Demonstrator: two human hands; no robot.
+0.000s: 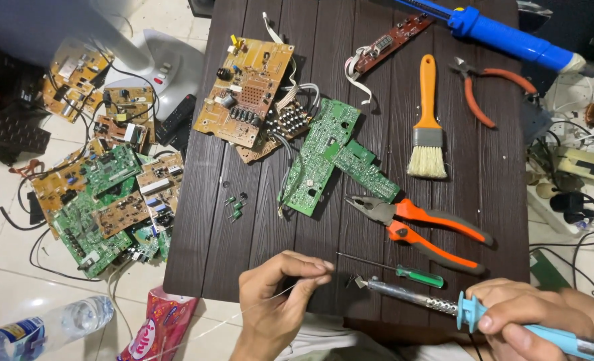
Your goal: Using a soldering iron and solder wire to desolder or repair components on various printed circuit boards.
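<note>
Near the table's (197, 254) front edge, the left hand (273, 301) pinched thin wire (270, 296) and the right hand (531, 317) gripped a soldering iron (430, 302), bare tabletop between them and the pliers (417, 224).

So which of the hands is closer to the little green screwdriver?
Left, narrowly. The left hand, pinching thin solder wire, has its fingertips just left of the green screwdriver and its thin shaft. The right hand, gripping the soldering iron, sits below and right of its handle.

i see orange-handled pliers (420, 227), a green circuit board (320, 155), a blue-handled soldering iron (474, 314), and a dark brown table (257, 247).
</note>
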